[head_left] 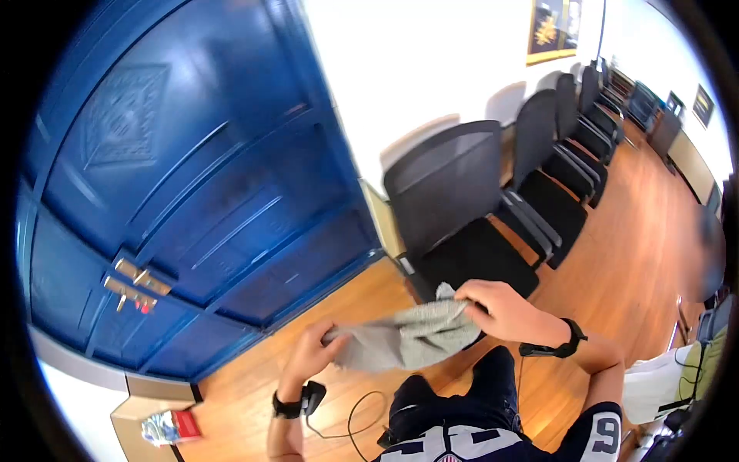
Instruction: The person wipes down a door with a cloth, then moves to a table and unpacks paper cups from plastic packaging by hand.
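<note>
A grey-green cloth [408, 336] stretches between my two hands in front of my body, its middle sagging in folds. My left hand [312, 354] pinches the cloth's left end. At the other end, my right hand [508, 312] is closed on the gathered edge, and a small tuft sticks up beside the fingers. Both wrists wear black straps, and a cable runs down from the left one. Part of the cloth inside each grip is hidden by my fingers.
A blue double door [208, 177] with brass handles [131, 292] stands at the left. Black mesh chairs [454, 200] line the white wall. A cardboard box [146, 396] with a red packet is at lower left. White and green items [654, 385] lie at right. A cable [366, 400] loops over the wooden floor.
</note>
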A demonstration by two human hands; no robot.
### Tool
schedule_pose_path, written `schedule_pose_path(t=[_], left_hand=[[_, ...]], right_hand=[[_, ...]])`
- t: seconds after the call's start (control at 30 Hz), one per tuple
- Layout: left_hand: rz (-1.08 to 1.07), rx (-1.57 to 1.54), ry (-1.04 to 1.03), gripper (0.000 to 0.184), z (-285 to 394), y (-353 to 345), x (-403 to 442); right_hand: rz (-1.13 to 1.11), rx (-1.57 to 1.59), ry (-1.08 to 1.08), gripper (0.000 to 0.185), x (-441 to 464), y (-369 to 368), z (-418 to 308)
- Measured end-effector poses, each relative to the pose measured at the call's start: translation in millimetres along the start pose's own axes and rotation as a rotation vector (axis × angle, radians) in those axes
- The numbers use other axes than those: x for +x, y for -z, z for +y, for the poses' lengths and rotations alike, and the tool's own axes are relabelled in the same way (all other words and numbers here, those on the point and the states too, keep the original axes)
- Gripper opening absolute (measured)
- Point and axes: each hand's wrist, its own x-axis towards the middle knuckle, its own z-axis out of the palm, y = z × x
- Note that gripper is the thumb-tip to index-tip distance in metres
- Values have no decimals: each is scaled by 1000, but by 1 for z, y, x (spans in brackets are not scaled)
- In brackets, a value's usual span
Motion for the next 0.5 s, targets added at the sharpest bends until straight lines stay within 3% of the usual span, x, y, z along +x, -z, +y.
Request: schedule_pose_path(t=[0.07,0.13,0.27,0.3,0.4,0.5], left_hand=[[134,-268,-44,10,60,-80,49],[202,-423,-117,8,120,-144,105],[134,-492,-377,10,247,-262,214],[93,-622,-279,10,277,-284,228],[0,-292,-322,14,389,-338,276],[-105,23,-431,17,472,-394,345]], right_hand=[[249,-38,84,13,-28,54,62],[340,16,-84,14,-54,136,106],[484,-16,-27,16,-112,317,183],[438,67,-107,16,-131,356,196],[358,-58,-139,20,-178,494,237],[470,-90,-86,22,-198,574,301]])
